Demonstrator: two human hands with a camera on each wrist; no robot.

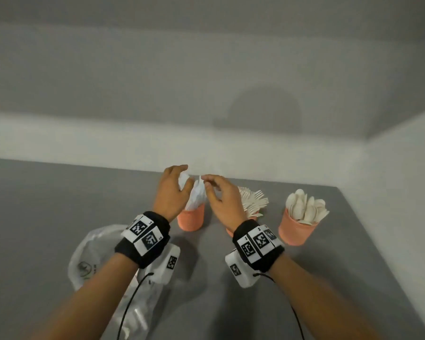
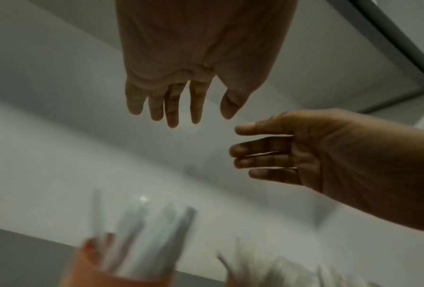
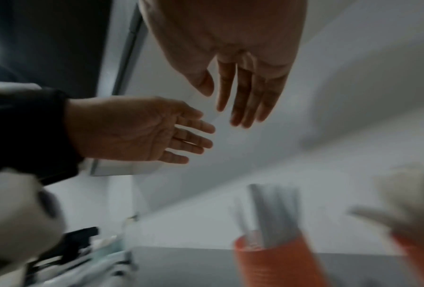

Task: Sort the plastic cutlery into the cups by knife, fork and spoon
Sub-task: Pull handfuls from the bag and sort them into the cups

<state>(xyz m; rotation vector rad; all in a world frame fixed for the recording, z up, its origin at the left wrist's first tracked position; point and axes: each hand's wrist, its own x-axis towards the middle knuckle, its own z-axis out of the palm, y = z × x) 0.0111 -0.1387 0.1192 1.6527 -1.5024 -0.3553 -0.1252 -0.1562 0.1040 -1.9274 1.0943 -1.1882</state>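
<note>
Three orange cups stand in a row on the grey table [image 1: 59, 204]. The left cup [image 1: 190, 218] holds white knives [image 1: 196, 195], the middle cup, mostly hidden behind my right wrist, holds forks [image 1: 254, 200], and the right cup [image 1: 297, 229] holds spoons [image 1: 304, 204]. Both hands hover just above the knife cup, facing each other. My left hand [image 1: 174, 187] [image 2: 196, 114] has straight fingers and holds nothing. My right hand [image 1: 215, 190] [image 3: 228, 101] is also spread and empty. The wrist views show the knives [image 2: 151, 233] [image 3: 272, 209] blurred below the fingers.
A crumpled clear plastic bag [image 1: 96, 253] lies on the table at the near left, under my left forearm. A white wall rises right behind the cups. The table's right edge [image 1: 378, 241] runs close past the spoon cup.
</note>
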